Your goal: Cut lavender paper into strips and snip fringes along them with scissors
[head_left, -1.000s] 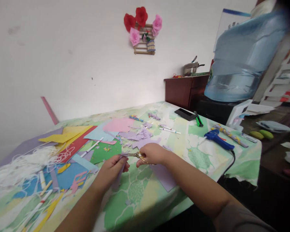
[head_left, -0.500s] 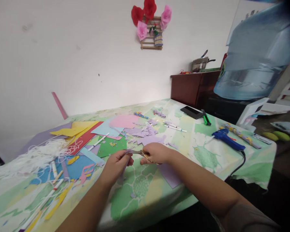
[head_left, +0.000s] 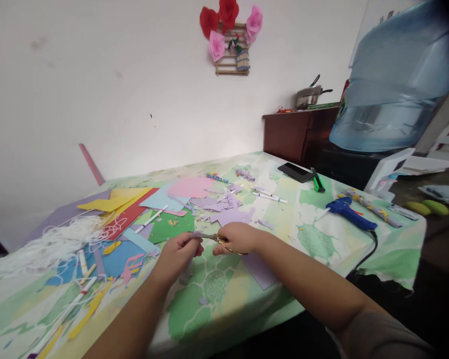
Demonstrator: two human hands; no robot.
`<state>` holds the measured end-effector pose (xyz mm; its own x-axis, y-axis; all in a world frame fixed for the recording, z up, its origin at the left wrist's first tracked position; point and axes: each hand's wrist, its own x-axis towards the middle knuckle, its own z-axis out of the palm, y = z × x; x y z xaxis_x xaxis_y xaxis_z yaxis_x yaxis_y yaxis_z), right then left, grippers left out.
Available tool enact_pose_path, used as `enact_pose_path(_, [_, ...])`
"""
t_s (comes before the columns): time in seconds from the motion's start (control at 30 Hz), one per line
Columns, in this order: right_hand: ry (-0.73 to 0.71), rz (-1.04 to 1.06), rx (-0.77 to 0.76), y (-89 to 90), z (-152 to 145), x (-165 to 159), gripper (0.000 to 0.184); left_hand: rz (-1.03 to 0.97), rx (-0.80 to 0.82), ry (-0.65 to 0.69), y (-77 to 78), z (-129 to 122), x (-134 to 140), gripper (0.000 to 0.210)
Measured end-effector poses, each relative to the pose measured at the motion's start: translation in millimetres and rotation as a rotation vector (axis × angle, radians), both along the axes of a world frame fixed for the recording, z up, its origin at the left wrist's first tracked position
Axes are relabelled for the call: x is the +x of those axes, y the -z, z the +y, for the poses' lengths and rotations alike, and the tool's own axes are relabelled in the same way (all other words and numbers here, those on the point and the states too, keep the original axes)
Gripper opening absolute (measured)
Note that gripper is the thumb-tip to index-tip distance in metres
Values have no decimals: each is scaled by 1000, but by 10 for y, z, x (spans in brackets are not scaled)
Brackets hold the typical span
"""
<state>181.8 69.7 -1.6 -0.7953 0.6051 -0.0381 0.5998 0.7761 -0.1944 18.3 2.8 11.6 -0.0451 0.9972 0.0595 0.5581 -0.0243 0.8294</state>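
Observation:
My right hand (head_left: 236, 238) grips a pair of scissors (head_left: 209, 236) by its gold-coloured handles, blades pointing left. Pinched in my left hand (head_left: 179, 254) is a small piece of purple paper (head_left: 196, 233), and the blade tips meet it at my fingers. How far the blades are apart is hard to make out. Under my right wrist lies a purple paper sheet (head_left: 260, 271), partly covered by the arm. Purple paper scraps (head_left: 232, 215), some with fringed edges, lie just beyond both hands, beside a green sheet (head_left: 175, 227) sprinkled with bits.
White string (head_left: 60, 239) and coloured paper sheets spread on the left, with several markers (head_left: 153, 218) among them. A blue glue gun (head_left: 349, 213) with its cord, a green cutter (head_left: 317, 181) and a black phone-like slab (head_left: 295, 172) lie right. A water bottle (head_left: 389, 89) stands beyond.
The whole view has shifted very slightly. Both hands keep nearly the same pose, with the scissors still at the purple paper.

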Motion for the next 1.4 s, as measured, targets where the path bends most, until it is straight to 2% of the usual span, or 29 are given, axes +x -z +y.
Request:
enact_pose_path(0.47, [64, 13, 48, 39, 60, 5, 65, -21, -34, -23, 30, 19, 1, 26])
enact_pose_path(0.67, [107, 28, 22, 24, 57, 6, 65, -122, -63, -32, 30, 24, 25, 24])
enact_pose_path(0.93, [111, 44, -2, 20, 37, 31, 63, -125, -39, -78, -24, -4, 69, 23])
enact_pose_path(1.13, [69, 53, -9, 29, 29, 19, 61, -16, -2, -82, -26, -11, 66, 25])
enact_pose_path(1.4, [48, 60, -10, 21, 30, 17, 60, 35, 3, -87, -49, -10, 77, 25])
